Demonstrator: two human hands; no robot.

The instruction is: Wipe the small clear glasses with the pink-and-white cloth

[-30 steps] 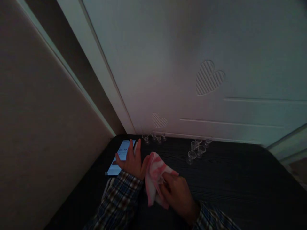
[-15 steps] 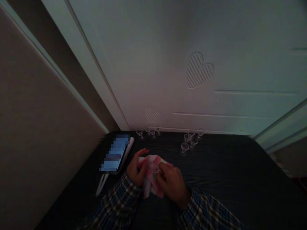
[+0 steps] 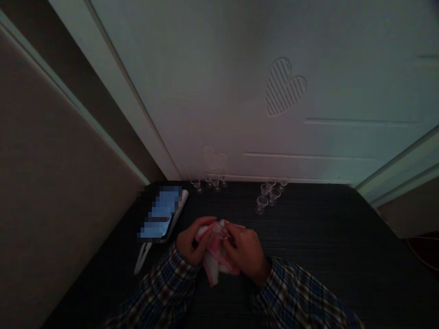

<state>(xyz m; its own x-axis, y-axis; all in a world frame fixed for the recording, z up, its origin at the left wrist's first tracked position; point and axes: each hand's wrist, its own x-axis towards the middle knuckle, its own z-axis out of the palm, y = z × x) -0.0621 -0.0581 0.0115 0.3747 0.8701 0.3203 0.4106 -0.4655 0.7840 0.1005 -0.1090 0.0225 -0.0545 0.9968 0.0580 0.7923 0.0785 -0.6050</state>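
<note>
My left hand [image 3: 194,241] is closed around a pink and white cloth [image 3: 213,265], which hangs in folds below the fingers. Between both hands, against the cloth, is a small clear glass [image 3: 222,232]. The thumb and fingers of my right hand [image 3: 247,250] pinch this glass at its right side. Part of the glass is hidden by the fingers and the cloth. Beyond my hands stand two groups of small clear stemmed glasses: several at the back left [image 3: 215,183] and several at the back right [image 3: 262,204].
A lit phone with a blurred screen [image 3: 159,212] rests on a white object [image 3: 183,196] to the left, with a white strap or cable [image 3: 141,259] below it. A white panel with heart reliefs [image 3: 219,114] rises behind the dark table [image 3: 308,237].
The view has tilted down and turned slightly, so the panel and glasses sit at different heights. My fingers have shifted over the cloth and glass, which stay held.
</note>
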